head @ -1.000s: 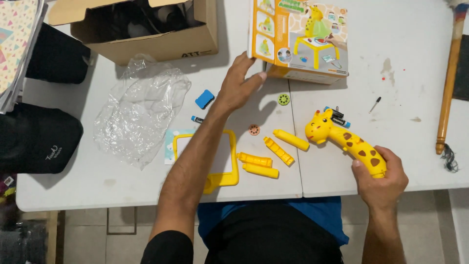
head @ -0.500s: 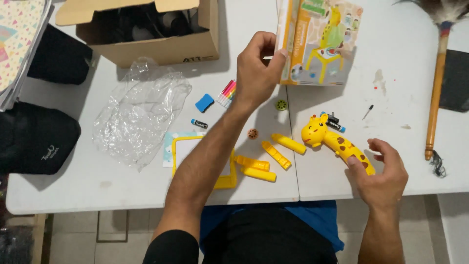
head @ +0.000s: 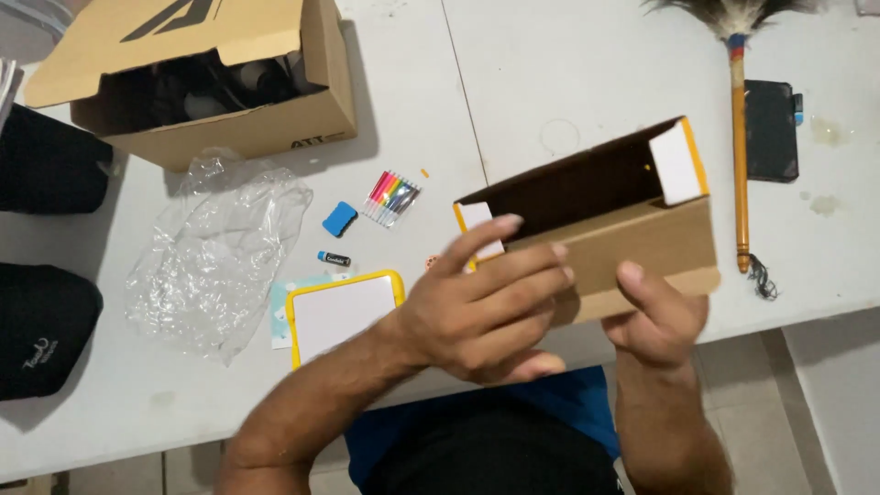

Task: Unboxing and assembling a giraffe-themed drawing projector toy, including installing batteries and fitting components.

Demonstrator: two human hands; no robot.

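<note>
Two hands on one open carton (head: 623,243), held up over the near table edge, mouth facing up and away. Left hand (head: 481,307) wraps the front-left of it, fingers (head: 527,275) spread across the brown wall, index up by the white end flap (head: 481,229). Right hand (head: 655,316) cups the lower right corner, thumb on the wall. Both closed on the carton, neither has anything else in it.

Inside of the carton is dark, can't tell if anything is in there.

Risks, my read:
- Carton hangs partly past the table edge (head: 807,316), over the lap. If the grip slips or it tips toward the body, it or any contents drop to the floor, not the tabletop.
- Far flap (head: 676,163) stands loose; swinging the carton right could catch the feather duster (head: 739,137), whose stick lies just beside it, and roll that into the black phone (head: 770,128).
- Lowering it blind to the left lands on the yellow-framed whiteboard (head: 344,316), which sits at the near edge and is partly under the left forearm.

Room:
- Best bare patch is table centre, beyond the carton, between the marker set (head: 392,197) and the duster.
- Left side is crowded: crumpled plastic bag (head: 215,252), blue eraser (head: 339,218), small tube (head: 334,259), big cardboard box (head: 211,82), black bags (head: 41,330) at the far left.
- Right of the duster is only a narrow strip before the table ends.
</note>
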